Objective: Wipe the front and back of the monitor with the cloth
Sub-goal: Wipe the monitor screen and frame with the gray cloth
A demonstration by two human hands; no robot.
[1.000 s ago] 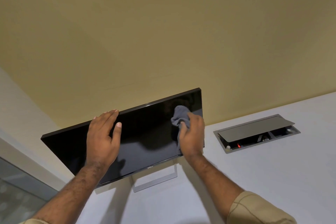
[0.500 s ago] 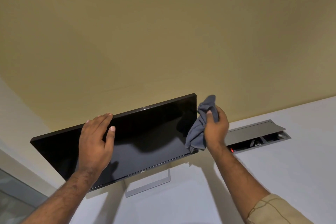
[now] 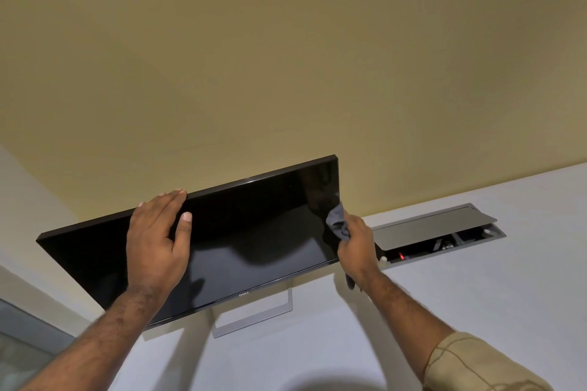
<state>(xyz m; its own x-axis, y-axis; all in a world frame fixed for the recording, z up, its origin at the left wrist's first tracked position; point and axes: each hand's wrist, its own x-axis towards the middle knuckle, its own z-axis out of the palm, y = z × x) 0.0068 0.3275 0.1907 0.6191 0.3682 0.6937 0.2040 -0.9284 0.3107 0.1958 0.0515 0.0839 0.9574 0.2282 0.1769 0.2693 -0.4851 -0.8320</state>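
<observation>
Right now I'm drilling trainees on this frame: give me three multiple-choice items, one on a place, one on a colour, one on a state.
1. Where is the cloth?
A. monitor's right edge
B. on the desk
C. in the cable box

2. What colour is the cloth?
A. white
B. grey
C. yellow

3. How is the monitor screen?
A. showing a picture
B. cracked
C. dark

Answers:
1 A, the right hand holds it bunched against that edge.
2 B, it shows grey above the fingers.
3 C, the screen is black, with only reflections, under the left hand.
</observation>
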